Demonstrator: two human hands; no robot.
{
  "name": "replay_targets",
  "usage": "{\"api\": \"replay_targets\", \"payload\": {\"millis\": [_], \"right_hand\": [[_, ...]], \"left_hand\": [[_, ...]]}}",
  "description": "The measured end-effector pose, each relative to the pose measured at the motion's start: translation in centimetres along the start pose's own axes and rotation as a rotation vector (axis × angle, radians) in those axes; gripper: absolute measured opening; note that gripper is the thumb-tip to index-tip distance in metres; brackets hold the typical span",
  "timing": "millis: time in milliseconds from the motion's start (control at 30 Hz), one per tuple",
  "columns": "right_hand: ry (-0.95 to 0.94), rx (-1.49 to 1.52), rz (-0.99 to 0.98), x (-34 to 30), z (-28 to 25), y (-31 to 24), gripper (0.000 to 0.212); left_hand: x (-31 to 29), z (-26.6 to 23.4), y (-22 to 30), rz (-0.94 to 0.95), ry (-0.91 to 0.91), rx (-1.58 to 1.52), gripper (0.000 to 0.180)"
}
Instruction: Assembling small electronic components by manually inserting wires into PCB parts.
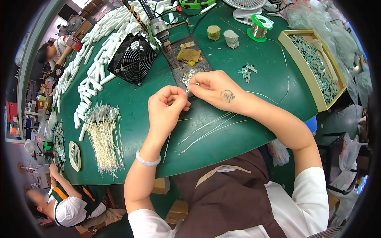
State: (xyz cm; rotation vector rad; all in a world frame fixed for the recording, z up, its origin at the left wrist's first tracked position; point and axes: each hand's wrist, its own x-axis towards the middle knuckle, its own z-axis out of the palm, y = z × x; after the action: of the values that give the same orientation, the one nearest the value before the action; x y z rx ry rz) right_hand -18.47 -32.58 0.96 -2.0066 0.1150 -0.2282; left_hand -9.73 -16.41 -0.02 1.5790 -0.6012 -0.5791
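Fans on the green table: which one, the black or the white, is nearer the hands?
The black square-framed fan, beyond and left of the left hand. The white fan stands much farther back.

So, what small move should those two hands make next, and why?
Probably keep the left hand steady and ease the thin strand pinched in the right hand toward it: both sets of fingertips sit close together by the dark plate, so only a little travel seems needed. What the left pinch holds is too small to tell.

tbl [238, 137]: wire bndl [104, 139] L | box [304, 74] R | spool [259, 30] beside box
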Motion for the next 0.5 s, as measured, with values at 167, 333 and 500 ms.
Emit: {"api": "replay_targets", "payload": {"millis": [167,333,500], "right_hand": [[0.054,0.037,-0.051,0.7,0.5,0.8,0.022],[0.203,0.062,-0.121,1.4,-0.2,0.9,0.015],[0.194,-0.026,-0.173,1.8,-0.4,1.5,0.013]], "left_hand": [[0.7,-0.1,0.1,-0.054,-0.016,-0.096,0.007],[2.3,-0.2,0.5,-0.027,0.047,-0.067,0.007],[3.4,0.1,0.7,0.020,0.122,-0.055,0.007]]}}
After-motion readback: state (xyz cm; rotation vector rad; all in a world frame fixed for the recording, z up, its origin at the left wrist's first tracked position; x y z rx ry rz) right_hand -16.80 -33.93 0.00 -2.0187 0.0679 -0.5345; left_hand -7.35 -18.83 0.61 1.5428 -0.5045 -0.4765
